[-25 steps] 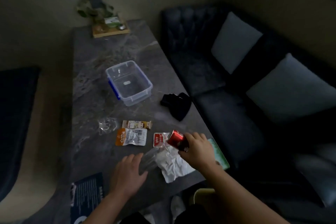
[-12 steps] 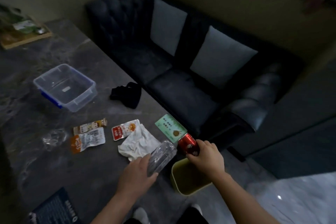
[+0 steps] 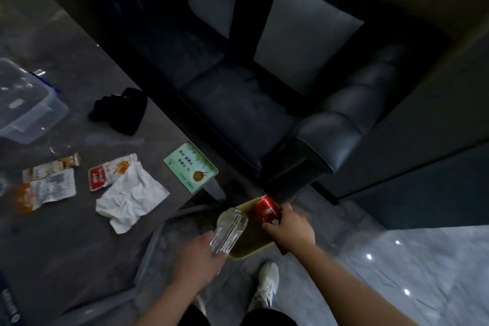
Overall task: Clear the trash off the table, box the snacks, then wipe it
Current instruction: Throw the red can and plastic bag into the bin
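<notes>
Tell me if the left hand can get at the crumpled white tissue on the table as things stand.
Probably not right away: the left hand is wrapped around a clear plastic bottle over the yellow bin. The tissue lies uncovered nearby on the table, so once the bottle drops the way looks free.

Beside the yellow bin were one red can and one clear bottle; left of it lay seemingly three snack packets, one crumpled tissue, and one green card.

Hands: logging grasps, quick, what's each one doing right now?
Left hand: closed on the clear plastic bottle.
Right hand: closed on the red can.
</notes>
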The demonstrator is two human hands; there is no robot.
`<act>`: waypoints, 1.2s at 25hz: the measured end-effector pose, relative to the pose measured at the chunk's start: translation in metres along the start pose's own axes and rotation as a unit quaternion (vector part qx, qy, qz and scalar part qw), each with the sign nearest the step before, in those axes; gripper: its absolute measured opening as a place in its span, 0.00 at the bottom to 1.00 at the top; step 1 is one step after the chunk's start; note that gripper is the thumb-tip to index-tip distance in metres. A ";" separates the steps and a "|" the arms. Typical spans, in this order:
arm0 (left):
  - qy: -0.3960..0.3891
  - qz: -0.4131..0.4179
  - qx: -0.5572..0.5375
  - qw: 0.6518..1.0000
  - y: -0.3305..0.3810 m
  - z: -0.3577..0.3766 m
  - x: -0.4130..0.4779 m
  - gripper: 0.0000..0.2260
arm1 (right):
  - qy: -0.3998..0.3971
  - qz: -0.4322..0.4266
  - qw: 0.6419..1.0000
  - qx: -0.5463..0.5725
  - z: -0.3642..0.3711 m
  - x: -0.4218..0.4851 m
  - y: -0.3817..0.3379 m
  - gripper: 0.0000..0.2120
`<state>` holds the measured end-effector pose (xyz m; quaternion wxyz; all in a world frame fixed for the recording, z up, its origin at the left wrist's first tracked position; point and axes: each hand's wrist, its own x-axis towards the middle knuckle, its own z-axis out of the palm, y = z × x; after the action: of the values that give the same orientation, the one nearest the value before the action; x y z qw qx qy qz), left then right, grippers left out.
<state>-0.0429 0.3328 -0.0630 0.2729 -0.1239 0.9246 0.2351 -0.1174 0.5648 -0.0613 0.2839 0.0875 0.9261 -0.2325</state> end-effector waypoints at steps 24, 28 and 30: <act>-0.092 -0.124 0.052 0.987 -0.054 0.254 0.261 0.14 | -0.105 0.113 0.985 -0.077 0.277 0.250 0.127 0.19; -0.077 -0.094 0.077 0.990 -0.056 0.277 0.275 0.11 | -0.090 0.133 0.985 -0.067 0.302 0.269 0.131 0.13; -0.060 -0.075 0.073 0.993 -0.061 0.288 0.280 0.09 | -0.083 0.148 0.984 -0.050 0.311 0.275 0.132 0.14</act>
<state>-0.1222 0.3973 -0.4566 0.3530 -0.1580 0.9095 0.1527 -0.1548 0.5394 -0.4946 0.3953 0.1897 0.8866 -0.1473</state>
